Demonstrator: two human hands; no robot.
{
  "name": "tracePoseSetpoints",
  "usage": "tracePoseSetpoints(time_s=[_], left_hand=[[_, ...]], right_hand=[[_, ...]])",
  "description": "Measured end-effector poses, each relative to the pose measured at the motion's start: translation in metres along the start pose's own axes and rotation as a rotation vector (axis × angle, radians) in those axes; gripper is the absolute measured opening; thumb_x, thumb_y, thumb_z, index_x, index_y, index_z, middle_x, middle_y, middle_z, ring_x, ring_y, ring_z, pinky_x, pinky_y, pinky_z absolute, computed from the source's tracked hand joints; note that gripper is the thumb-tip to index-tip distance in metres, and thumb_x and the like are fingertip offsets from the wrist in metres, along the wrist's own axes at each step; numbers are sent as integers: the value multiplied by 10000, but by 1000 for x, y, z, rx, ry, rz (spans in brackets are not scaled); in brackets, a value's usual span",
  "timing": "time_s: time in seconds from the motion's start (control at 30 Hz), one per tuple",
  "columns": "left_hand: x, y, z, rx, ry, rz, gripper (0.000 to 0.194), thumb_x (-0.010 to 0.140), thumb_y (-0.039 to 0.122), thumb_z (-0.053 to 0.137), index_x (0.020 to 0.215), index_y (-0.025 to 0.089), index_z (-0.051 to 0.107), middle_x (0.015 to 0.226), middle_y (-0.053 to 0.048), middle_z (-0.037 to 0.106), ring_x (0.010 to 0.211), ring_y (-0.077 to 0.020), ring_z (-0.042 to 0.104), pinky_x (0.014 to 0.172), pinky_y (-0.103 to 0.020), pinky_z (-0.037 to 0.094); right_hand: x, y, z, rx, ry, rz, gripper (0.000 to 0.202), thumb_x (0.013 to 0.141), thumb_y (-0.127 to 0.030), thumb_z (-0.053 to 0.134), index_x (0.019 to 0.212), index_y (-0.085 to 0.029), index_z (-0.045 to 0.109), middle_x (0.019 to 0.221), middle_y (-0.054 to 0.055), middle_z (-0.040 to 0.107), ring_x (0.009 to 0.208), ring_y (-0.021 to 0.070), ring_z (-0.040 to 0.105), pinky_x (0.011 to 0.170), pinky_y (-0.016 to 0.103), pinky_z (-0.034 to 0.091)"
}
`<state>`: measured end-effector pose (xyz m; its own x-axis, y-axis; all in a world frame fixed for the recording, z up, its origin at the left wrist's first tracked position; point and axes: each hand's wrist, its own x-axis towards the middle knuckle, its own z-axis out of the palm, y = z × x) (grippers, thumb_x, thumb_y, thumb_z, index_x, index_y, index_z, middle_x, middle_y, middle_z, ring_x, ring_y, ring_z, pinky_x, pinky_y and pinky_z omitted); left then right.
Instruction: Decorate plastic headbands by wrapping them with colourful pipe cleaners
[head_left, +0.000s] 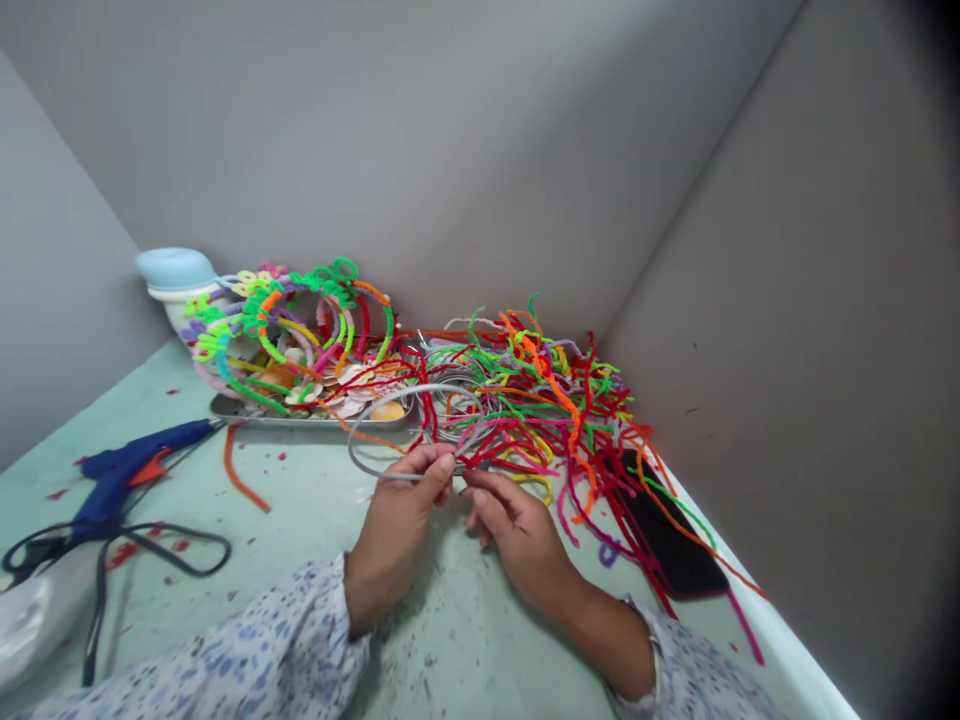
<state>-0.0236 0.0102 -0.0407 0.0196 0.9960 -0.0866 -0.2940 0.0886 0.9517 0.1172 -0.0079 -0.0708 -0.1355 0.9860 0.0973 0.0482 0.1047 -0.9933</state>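
Note:
My left hand (409,515) pinches a grey wire hoop (358,425) between thumb and fingers, near the middle of the table. The hoop rises behind the fingers as a loop. Close beside it, my right hand (521,530) is closed, thumb against fingertips, at the hoop's right end. A bit of red pipe cleaner (466,462) shows between the two hands. The fingers partly hide where wire and pipe cleaner meet. Behind the hands lies a heap of coloured pipe cleaners (547,380), with more bare grey wire hoops (450,378) at its left side.
A metal tray (315,423) carries shells and several finished pipe-cleaner rings (386,335). A blue glue gun (124,465) with a dark cord lies left, near a white plastic bag (45,620). A blue-lidded bottle (176,275) stands back left. A black phone (667,540) lies right. Walls surround the table.

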Motion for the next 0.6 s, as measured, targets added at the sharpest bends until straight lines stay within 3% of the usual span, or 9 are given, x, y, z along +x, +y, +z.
tracePoseSetpoints(time_s=[0.2,0.3,0.4,0.6], left_hand=[[3,1,2,-227,-112,-147,215,726,291,711,859,134,646,635,27,534,576,-83,482,539,-192,395],[2,-1,1,-206,-112,-141,239,733,291,709,904,132,655,649,18,556,590,-82,488,560,-188,394],[1,-4,0,-152,-116,-129,245,748,307,695,922,137,665,654,17,561,602,-85,485,570,-185,383],[0,-5,-1,-50,-125,-123,226,748,347,683,841,142,667,640,25,542,588,-93,463,578,-201,363]], right_hand=[[1,-2,2,134,-27,49,232,855,-360,553,1017,-199,591,936,37,614,705,130,600,517,209,460],[-1,-2,3,162,24,10,207,841,-345,579,992,-202,587,952,35,613,703,123,596,529,209,469],[-2,1,3,137,91,-17,205,852,-339,570,1000,-201,601,845,22,624,665,124,585,520,213,466],[0,3,-1,45,157,-31,199,857,-297,567,1033,-229,628,752,4,621,617,120,569,510,212,451]])
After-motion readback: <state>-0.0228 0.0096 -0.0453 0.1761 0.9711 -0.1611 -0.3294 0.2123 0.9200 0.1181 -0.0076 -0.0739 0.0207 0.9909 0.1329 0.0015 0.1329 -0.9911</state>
